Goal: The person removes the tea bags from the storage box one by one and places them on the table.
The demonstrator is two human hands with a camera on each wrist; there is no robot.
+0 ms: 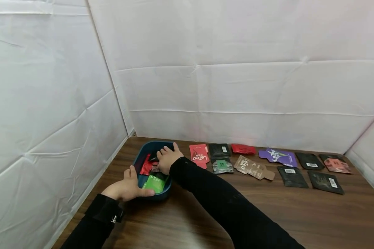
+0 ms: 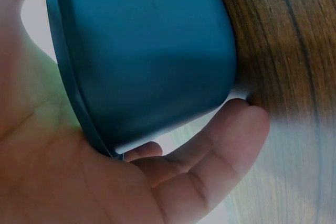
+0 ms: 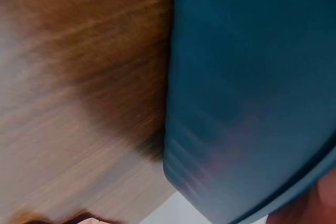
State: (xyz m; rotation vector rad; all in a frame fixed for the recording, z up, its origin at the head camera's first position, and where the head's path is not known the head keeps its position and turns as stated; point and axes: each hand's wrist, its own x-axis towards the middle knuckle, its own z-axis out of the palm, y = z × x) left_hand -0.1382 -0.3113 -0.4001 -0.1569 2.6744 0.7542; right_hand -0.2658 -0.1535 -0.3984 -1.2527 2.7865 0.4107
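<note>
Dark blue plastic tub (image 1: 138, 159), rounded rectangle, deep-walled: stands on the brown wood-grain table (image 1: 299, 214) at its far left, near the white fabric wall (image 1: 50, 121). Contents: flat foil sachets, among them a bright green sachet (image 1: 155, 183) at the tub's 6 o'clock end and a red sachet (image 1: 147, 166) toward 9 o'clock.

Left hand (image 1: 126, 187): grips the tub's near rim at about 7 o'clock. Thumb lies over the rim beside the green sachet; the left wrist view shows the palm against the outer wall (image 2: 152, 51) and fingers (image 2: 210, 156) curled beneath the base.

Right hand (image 1: 167, 158): reaches across into the tub from 3 o'clock, palm down over the sachets. Fingers bent and close together on the pile; whether they pinch a sachet cannot be told. The right wrist view shows only the tub's blurred outer wall (image 3: 252, 93) and table.

Laid out on the table at the tub's 3 o'clock, in rows running rightward: a red "Lefea" sachet (image 1: 199, 155), a black barcoded sachet (image 1: 219, 150), a small red sachet (image 1: 243, 149), a green-and-grey sachet (image 1: 222, 166), a tan sachet (image 1: 253, 167), a purple sachet (image 1: 278, 157), four further black sachets and a pink-and-black sachet (image 1: 335, 163).
</note>
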